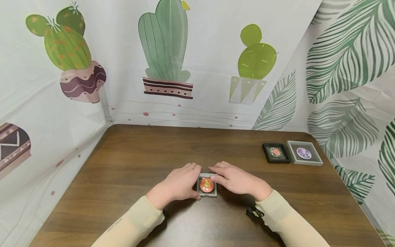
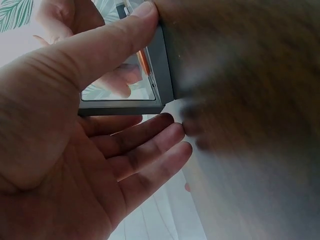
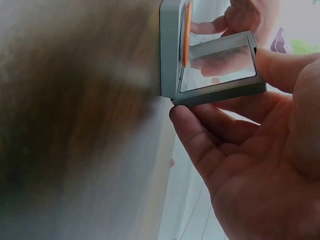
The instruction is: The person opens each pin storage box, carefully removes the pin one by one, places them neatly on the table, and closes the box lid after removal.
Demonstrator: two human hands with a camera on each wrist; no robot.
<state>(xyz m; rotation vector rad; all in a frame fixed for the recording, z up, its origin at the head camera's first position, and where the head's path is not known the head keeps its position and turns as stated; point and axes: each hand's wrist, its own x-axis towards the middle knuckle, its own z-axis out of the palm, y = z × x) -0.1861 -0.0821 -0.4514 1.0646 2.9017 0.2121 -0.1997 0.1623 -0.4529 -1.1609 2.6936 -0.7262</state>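
Note:
A small grey display case with clear panes stands unfolded on the table, its base flat and its lid raised roughly upright at the far side. On the base lies a round orange-red badge with a yellow thumbs-up. My left hand grips the base from the left, thumb at the front corner and fingers reaching behind the hinge side. From the right, my right hand holds the lid, thumb on its upper edge and fingers behind it.
At the table's back right lie a black case with a round red-and-green badge and a larger grey case with a purple badge. Printed cloth hangs behind the brown wooden table.

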